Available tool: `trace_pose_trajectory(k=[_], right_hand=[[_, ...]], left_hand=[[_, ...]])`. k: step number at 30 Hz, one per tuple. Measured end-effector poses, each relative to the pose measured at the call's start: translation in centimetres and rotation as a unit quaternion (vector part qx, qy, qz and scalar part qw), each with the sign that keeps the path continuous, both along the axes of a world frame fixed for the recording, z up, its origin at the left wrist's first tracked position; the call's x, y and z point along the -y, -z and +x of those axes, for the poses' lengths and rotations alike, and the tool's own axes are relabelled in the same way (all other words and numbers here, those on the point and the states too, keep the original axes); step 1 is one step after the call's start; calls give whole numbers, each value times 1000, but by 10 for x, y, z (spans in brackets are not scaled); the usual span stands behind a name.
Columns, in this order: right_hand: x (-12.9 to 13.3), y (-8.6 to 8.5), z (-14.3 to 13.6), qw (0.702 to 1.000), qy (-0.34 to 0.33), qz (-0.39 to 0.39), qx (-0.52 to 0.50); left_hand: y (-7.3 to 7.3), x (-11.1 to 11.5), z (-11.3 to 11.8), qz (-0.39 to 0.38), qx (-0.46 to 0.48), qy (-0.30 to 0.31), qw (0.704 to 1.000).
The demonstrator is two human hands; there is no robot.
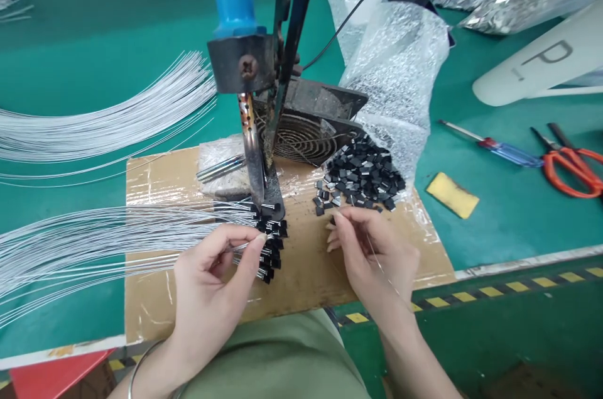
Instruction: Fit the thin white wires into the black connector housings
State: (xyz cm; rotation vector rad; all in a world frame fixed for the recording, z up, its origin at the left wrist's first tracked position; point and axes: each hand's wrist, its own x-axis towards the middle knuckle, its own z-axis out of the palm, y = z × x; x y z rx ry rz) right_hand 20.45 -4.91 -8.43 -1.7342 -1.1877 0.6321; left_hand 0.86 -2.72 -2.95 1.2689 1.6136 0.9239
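Your head camera looks forward and down, close over the bench. It frames your green clothing at six o'clock.

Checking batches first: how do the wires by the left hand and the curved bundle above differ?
The wires end in black connectors; the bundle shows none at its right end.
The wires reach onto the cardboard; the bundle lies mostly on the table.
Both are pale and run off the left edge.
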Motion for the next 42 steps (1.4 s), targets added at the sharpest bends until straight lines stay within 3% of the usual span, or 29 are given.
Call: trace_pose_trajectory(k=[5, 14, 20, 25, 42], right_hand=[[0, -13, -25, 977, -22, 5, -213], [-9, -23, -44, 926, -59, -21, -372], [-12, -26, -50, 904, -78, -48, -417], [-13, -28, -53, 907, -90, -61, -406], [-10, -27, -53, 891, -96, -63, -440]], left_hand=[[-2, -3, -1, -8, -1, -13, 1000], [-4, -6, -7, -13, 12, -4, 1000], [-7, -11, -12, -18, 39, 43, 998], [-11, -13, -13, -36, 83, 70, 993], [-13, -14, -10, -48, 110, 74, 990]])
